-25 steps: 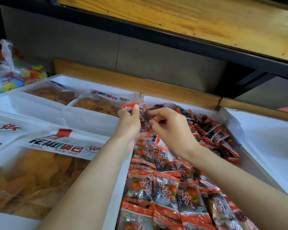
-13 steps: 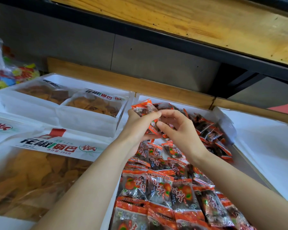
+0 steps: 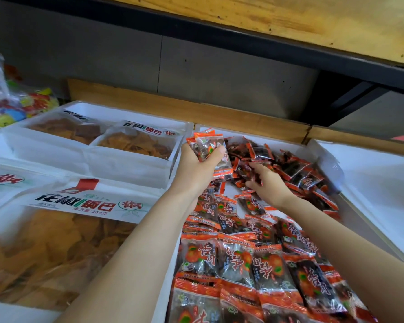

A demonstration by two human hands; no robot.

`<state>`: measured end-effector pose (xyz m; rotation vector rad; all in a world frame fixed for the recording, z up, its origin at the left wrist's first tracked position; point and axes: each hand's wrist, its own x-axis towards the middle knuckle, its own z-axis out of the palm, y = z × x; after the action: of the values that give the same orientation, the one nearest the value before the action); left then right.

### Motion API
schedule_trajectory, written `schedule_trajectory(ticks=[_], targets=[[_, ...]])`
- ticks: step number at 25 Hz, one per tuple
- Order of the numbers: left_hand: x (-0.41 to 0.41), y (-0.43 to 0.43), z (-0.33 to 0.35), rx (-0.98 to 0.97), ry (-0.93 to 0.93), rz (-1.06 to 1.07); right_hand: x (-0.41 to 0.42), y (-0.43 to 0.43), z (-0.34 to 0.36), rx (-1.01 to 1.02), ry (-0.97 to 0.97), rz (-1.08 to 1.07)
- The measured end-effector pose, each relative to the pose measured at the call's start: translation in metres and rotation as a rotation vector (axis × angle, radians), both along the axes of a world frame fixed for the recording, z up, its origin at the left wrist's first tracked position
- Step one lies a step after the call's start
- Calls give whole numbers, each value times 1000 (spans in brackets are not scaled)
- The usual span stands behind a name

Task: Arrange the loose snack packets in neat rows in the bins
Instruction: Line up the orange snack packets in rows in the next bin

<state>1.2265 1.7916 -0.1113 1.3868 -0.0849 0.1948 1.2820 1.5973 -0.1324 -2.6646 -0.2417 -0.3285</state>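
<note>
While the left hand (image 3: 196,169) grips a small bunch of snack packets (image 3: 208,145) up over the far end of the white bin (image 3: 254,134), the right hand (image 3: 271,185) reaches into the loose pile (image 3: 296,166) just beside it. Its fingers are down among the packets, and I cannot tell if they pinch one. Near the camera, more packets lie in rows (image 3: 238,259) in the same bin. They are orange and see-through, with 杏肉 in dark letters. Left of the bin, a big bag of chips (image 3: 56,241) has a white label (image 3: 79,203) that reads 花椒锅巴 and 388克.
</note>
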Motion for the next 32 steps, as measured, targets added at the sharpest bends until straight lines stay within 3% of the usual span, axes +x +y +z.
schedule_trajectory(ticks=[8, 12, 15, 17, 22, 24, 28, 32], targets=[[8, 3, -6, 10, 40, 23, 45, 7, 1, -129, 98, -92], [15, 6, -12, 24, 79, 55, 41, 8, 4, -264, 1, -165], [16, 6, -14, 31, 89, 57, 20, 15, 18, -16, -176, -151], [15, 5, -15, 30, 97, 52, -3, 21, 34, 243, -160, -81], [11, 2, -21, 119, 107, 29, -43, 35, 52, 785, 283, 102], [10, 0, -23, 161, 138, -10, -53, 35, 54, 861, 350, 147], [8, -2, -19, 60, 172, -58, -59, 24, 57, 756, 220, 124], [6, -4, -17, 110, 152, -26, -60, 16, 60, 995, 253, 151]])
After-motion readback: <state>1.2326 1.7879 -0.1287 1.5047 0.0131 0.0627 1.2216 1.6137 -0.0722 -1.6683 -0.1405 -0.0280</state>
